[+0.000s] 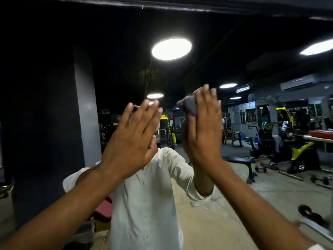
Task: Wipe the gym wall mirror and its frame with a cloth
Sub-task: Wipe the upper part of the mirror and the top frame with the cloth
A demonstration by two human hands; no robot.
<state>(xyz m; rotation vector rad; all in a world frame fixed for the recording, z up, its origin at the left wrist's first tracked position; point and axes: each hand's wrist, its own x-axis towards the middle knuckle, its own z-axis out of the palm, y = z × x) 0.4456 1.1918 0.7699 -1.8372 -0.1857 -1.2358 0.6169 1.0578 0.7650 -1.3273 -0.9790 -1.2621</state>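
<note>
The wall mirror (234, 186) fills almost the whole view and reflects the gym and a person in a white shirt. Its dark top frame (162, 5) runs along the upper edge. My right hand (204, 129) is raised flat against the glass, pressing a small grey cloth (188, 105) that sticks out to the left of my fingers. My left hand (133, 139) is raised beside it, fingers spread, palm toward the glass, holding nothing. Whether the left palm touches the mirror is unclear.
A dark wall panel and grey pillar (86, 109) stand at the left. Reflected in the glass are round ceiling lights (171, 48), a black bench (241, 162), yellow and black machines (297, 150) and dumbbells (319, 179) on the floor.
</note>
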